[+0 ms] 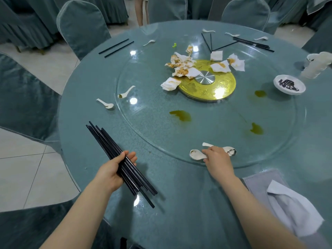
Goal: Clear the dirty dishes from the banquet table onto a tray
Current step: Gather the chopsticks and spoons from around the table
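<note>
- Chopsticks (118, 159) lay bundled in the left hand (115, 169), fingers curled round them, probably so the gathered sticks could travel together and leave the other hand free.
- The right hand (218, 161) rested over two white spoons (196, 155) at the near edge of the glass turntable (206, 119), fingertips on one handle; whether it already pinched the handle I could not tell.
- More spoons, chopsticks, soiled napkins (181, 66) and a small dish (289, 84) remained on the bench (86, 159); no tray showed.

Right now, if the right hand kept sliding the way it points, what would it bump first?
Probably the white spoon by the right hand, whose fingers already seem to reach its handle. Contact itself is hard to tell.
</note>
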